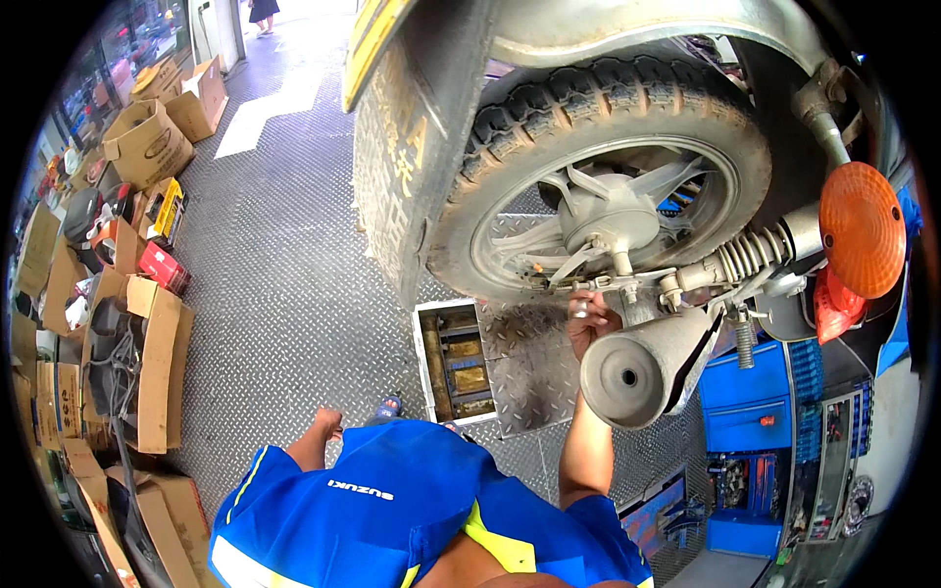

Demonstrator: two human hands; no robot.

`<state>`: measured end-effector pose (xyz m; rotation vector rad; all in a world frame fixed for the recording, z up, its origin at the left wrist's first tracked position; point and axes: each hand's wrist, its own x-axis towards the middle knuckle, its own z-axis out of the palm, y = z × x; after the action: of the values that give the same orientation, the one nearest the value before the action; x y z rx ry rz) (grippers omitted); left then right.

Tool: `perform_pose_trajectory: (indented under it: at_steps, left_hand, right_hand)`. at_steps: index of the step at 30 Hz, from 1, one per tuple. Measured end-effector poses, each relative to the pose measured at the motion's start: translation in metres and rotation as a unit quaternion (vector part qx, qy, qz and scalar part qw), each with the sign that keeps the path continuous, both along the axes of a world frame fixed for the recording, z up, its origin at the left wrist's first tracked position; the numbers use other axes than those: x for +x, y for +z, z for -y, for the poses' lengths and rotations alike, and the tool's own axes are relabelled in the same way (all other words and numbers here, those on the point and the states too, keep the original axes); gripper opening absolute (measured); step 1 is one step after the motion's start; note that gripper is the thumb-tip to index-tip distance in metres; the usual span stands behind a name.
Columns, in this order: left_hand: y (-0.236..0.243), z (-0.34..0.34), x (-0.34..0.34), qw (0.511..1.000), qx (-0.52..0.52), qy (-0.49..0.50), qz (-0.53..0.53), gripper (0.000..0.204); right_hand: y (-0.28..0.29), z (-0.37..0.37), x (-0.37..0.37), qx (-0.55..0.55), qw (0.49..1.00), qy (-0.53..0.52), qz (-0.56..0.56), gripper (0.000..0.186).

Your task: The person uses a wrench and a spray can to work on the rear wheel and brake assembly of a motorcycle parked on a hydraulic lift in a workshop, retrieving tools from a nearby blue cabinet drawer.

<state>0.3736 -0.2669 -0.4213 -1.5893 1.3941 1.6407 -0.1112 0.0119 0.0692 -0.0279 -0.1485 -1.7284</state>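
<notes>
A motorcycle's rear wheel (608, 211) with a knobbly, dirty tyre fills the upper right. My right hand (591, 321) is raised to the axle end, just below the hub (610, 211). Its fingers are bent together at the chain adjuster (598, 284); a small silvery thing shows at them, and what they grip is too small to make out. The grey exhaust muffler (627, 377) hides part of my right wrist. On the left, my left hand (329, 423) hangs low over the floor, away from the motorcycle, its fingers too small to read.
Cardboard boxes (147, 142) full of parts line the left side. A recessed opening with a white frame (423, 363) lies in the metal floor (284, 265). An orange turn signal (863, 230) and a shock absorber spring (750, 257) jut out right, above blue tool cabinets (745, 387).
</notes>
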Motion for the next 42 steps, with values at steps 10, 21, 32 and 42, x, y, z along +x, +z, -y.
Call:
perform_pose_trajectory:
  at_steps: [10, 21, 32, 42]
  left_hand:
    - [0.034, -0.016, -0.016, 0.991, -0.073, 0.101, 0.043, 0.024]
    - [0.113, -0.016, -0.111, 0.896, -0.38, -0.207, -0.101, 0.033]
    - [0.396, -0.121, -0.251, 0.809, -0.152, -0.277, -0.496, 0.052]
    - [0.363, -0.118, -0.233, 0.872, -0.162, -0.182, -0.424, 0.043]
  right_hand:
    - [-0.06, 0.008, -0.001, 0.402, 0.747, -0.24, -0.472, 0.021]
    - [-0.077, -0.002, 0.027, 0.563, 0.35, -0.355, -0.66, 0.03]
    - [-0.078, 0.021, 0.156, 0.39, 0.607, -0.262, -0.641, 0.021]
    - [-0.073, -0.151, 0.025, 0.602, 0.061, -0.581, -0.544, 0.081]
